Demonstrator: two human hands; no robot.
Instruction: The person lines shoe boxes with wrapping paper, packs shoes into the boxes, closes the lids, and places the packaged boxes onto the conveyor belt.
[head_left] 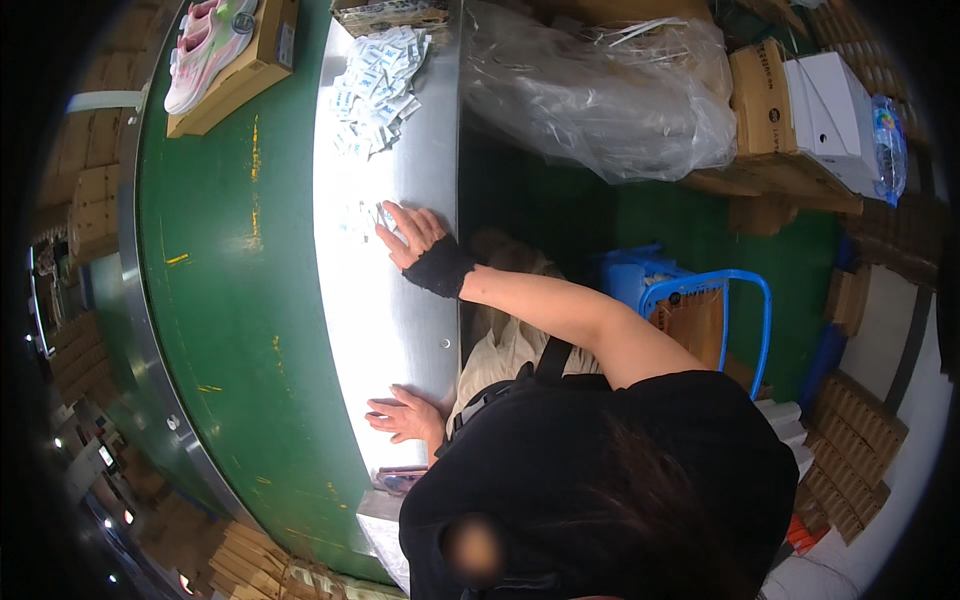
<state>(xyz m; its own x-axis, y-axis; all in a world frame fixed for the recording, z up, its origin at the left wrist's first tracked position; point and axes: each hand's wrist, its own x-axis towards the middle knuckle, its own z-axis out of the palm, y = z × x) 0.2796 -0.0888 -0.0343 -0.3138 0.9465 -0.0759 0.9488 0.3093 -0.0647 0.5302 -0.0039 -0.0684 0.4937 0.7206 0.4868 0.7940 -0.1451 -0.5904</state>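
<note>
Right hand (412,238) flat on the shiny metal desk (400,320), grip open, fingers spread wide, holding nothing. Soft black wrap (441,268) round the wrist. Fingertips touching a few small flat white packets (362,216), thin and papery, right at the hand.

Left hand (405,413) lower down, resting near the edge of the same desk, grip open too, fingers loose, nothing in it.

Further up the desk, well apart from both hands, a messy heap of more white packets (380,75).

Left of the desk, a wide smooth green belt (230,260) with little yellow scuffs. At its top end, an open brown cardboard box (262,68) with a pink and white shoe (210,40) in it.

Right of the desk, a big crinkly clear plastic bag (600,95), a plain white box (832,105) on brown cardboard boxes, and a curved blue metal frame (722,290). Green floor (590,215) below. More brown boxes stacked round the edges of the room.
</note>
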